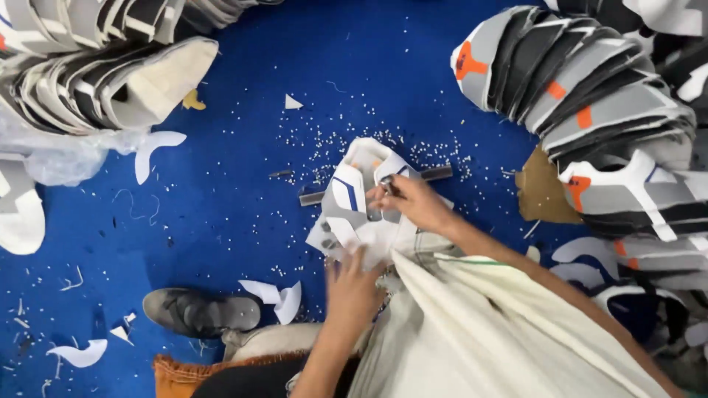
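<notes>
Your white shoe upper (354,210) lies on the blue surface (236,184), pinned at its near edge by your left hand (352,284), fingers flat. Your right hand (409,200) is closed around a small metal tool (386,184) pressed onto it. Stacked uppers (590,110) curve beyond your right hand.

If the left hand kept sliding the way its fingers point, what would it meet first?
The left hand points up the picture and already touches the white shoe upper at its near edge. Going on, it would cross that piece toward the right hand and the metal bar, though depth is unclear.
</notes>
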